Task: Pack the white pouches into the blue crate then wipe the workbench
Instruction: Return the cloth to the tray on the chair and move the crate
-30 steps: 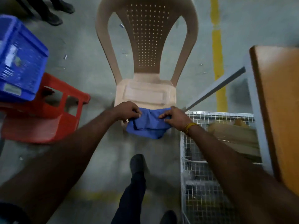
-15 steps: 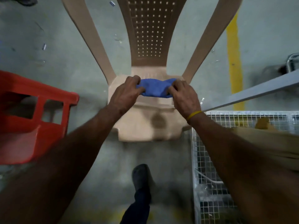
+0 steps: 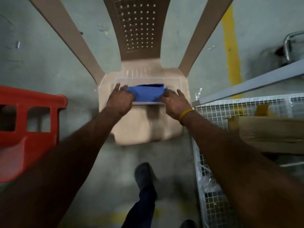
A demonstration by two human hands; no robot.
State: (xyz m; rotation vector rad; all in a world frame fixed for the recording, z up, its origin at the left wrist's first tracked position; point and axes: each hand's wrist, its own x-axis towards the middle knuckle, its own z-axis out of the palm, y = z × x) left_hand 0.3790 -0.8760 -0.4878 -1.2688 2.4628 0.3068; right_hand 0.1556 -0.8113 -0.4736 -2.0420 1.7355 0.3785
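A folded blue cloth [image 3: 146, 94] lies across the back of the beige plastic chair's seat [image 3: 144, 127]. My left hand [image 3: 120, 100] holds the cloth's left end and my right hand [image 3: 174, 102], with a yellow band at the wrist, holds its right end. Both hands press down on the seat. Under the cloth lies a flat, pale, see-through packet [image 3: 172, 82], whose white front edge shows between my hands. The blue crate is out of view.
A red plastic crate [image 3: 29, 112] stands on the floor at the left. On the right are a white wire-mesh cage [image 3: 213, 112] holding cardboard [image 3: 266, 134] and a grey metal bar [image 3: 255, 83]. My shoe [image 3: 144, 175] is on the grey floor below the chair.
Both hands carried the cloth from the seat's front edge to the back of the seat and lowered it onto the packet. The view closed in; the blue crate left the frame.
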